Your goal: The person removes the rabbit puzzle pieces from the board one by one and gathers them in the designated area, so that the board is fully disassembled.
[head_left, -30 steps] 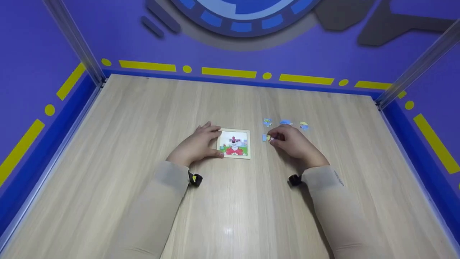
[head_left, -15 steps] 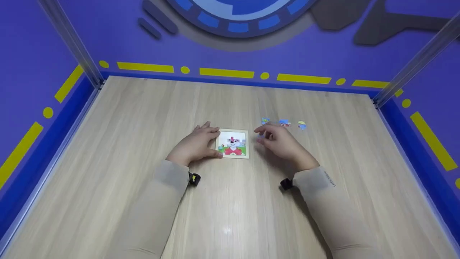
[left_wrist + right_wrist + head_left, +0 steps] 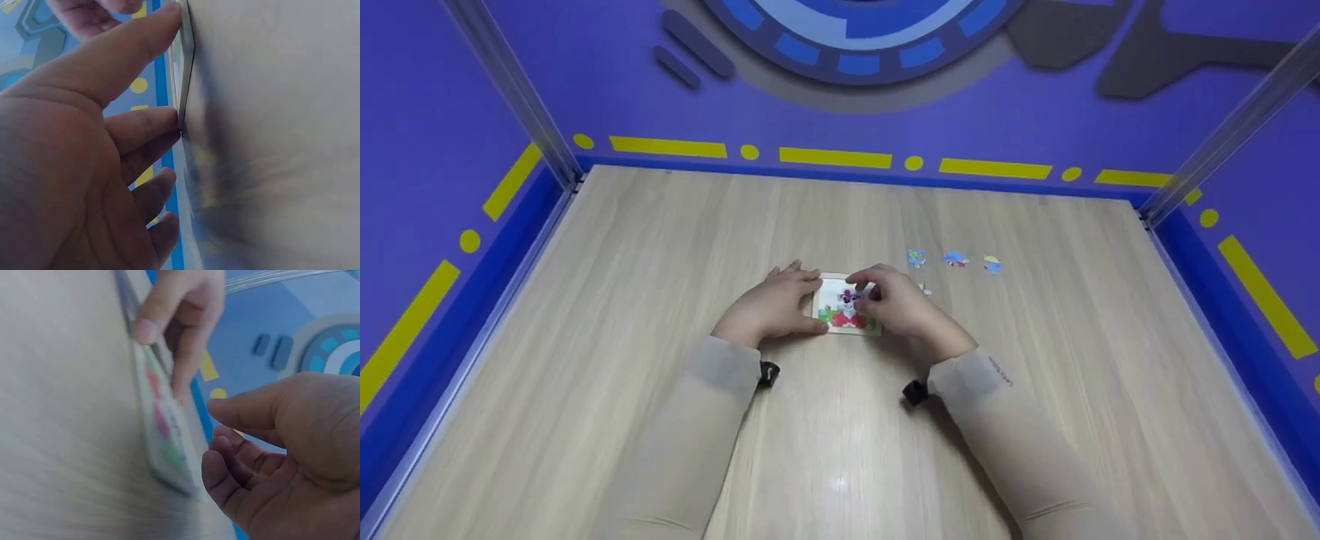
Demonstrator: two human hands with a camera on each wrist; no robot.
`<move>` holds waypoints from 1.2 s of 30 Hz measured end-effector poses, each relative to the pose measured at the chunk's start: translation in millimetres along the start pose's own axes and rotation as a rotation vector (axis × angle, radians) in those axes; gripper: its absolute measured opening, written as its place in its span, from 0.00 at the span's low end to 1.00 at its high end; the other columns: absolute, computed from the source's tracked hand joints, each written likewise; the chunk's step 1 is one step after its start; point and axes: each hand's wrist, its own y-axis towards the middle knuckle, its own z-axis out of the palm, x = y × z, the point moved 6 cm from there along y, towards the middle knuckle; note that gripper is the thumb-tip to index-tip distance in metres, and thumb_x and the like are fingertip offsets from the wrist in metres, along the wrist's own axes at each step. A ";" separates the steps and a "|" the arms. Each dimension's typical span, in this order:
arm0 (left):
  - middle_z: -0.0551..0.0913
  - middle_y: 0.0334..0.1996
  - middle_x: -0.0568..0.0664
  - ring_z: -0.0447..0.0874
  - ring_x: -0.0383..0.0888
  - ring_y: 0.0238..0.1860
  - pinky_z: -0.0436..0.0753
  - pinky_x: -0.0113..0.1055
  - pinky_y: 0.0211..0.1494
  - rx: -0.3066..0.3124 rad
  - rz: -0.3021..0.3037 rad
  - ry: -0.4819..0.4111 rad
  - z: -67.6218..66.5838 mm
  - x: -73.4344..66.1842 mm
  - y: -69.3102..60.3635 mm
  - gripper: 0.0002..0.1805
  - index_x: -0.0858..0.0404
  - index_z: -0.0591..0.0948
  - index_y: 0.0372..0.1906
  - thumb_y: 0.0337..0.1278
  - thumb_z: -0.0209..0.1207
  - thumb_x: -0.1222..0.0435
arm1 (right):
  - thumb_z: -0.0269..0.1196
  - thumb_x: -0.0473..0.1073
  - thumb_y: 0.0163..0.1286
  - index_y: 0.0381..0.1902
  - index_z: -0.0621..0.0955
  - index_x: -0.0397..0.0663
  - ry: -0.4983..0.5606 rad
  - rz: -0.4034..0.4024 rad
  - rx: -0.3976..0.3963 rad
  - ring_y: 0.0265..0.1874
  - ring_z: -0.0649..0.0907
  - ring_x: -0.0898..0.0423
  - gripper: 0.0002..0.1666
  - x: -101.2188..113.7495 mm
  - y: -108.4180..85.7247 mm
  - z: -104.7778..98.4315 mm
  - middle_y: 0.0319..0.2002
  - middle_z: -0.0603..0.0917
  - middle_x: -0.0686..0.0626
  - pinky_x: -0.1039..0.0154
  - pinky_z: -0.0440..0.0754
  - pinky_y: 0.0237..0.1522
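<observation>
A small square picture puzzle (image 3: 848, 320) with a pale wooden frame lies on the table, showing a white-faced animal in red over green. My left hand (image 3: 771, 306) holds its left side, thumb at the near corner and fingers at the far one. In the left wrist view, the thumb and forefinger of that hand (image 3: 84, 146) meet the frame's edge (image 3: 185, 67). Over the puzzle's right part hovers my right hand (image 3: 896, 304), covering some of it. The right wrist view shows that hand (image 3: 287, 455) with thumb and bent fingers apart, nothing visible between them.
Three loose puzzle pieces lie in a row beyond the right hand: a blue-green one (image 3: 916, 259), a blue-red one (image 3: 955, 259) and a yellow-blue one (image 3: 992, 264). Another piece (image 3: 926, 290) shows partly beside the right hand. Purple-blue walls (image 3: 840, 120) border the table.
My right hand has moved left from the loose pieces to above the puzzle, uncovering part of a piece beside it. The left hand stays at the frame's left side.
</observation>
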 end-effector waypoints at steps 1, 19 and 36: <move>0.65 0.91 0.54 0.46 0.59 0.96 0.46 0.57 1.00 0.001 0.003 -0.006 1.6 0.0 -0.3 0.50 0.64 0.70 0.87 0.70 0.74 0.45 | 0.68 0.36 0.81 0.72 0.86 0.43 -0.006 0.002 0.004 0.54 0.85 0.48 0.24 -1.7 -0.3 2.9 0.62 0.86 0.42 0.53 0.86 0.57; 0.69 0.89 0.56 0.52 0.62 0.95 0.49 0.59 0.99 -0.041 0.039 -0.017 3.2 3.3 -1.3 0.41 0.65 0.74 0.84 0.77 0.71 0.51 | 0.68 0.38 0.80 0.76 0.83 0.39 -0.168 -0.067 0.044 0.50 0.82 0.49 0.29 -5.2 -0.9 22.3 0.65 0.81 0.36 0.50 0.86 0.58; 0.69 0.89 0.57 0.51 0.63 0.94 0.49 0.60 0.99 -0.045 0.045 -0.023 -1.9 2.3 3.4 0.42 0.66 0.74 0.84 0.75 0.73 0.52 | 0.69 0.37 0.79 0.75 0.82 0.39 -0.130 0.014 0.028 0.50 0.81 0.51 0.29 -7.2 5.4 21.1 0.65 0.80 0.39 0.53 0.84 0.58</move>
